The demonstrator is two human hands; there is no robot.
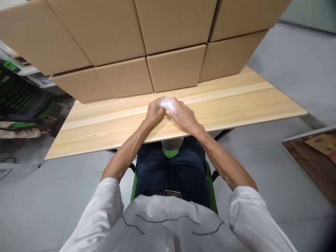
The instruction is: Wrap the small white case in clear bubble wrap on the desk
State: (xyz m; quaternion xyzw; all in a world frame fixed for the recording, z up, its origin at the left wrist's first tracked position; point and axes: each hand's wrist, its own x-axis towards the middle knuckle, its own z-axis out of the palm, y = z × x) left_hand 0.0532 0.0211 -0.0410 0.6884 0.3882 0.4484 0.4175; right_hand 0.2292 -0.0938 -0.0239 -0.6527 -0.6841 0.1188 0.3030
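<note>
Between my two hands, just above the wooden table [231,105], is a small whitish, translucent bundle [168,104] that looks like crumpled plastic; its exact kind cannot be made out. My left hand [155,111] closes on its left end, with thumb and fingertips against it. From the other side my right hand [183,114] wraps round it, fingers curled over the top and thumb underneath. Parts of the bundle are hidden by the fingers.
Stacked cardboard boxes [175,68] form a wall along the table's back. A dark mesh chair [21,94] stands at the left. On the floor at the right lies a brown panel [309,157] with a flat cardboard piece [321,143]. I sit on a green chair [213,196].
</note>
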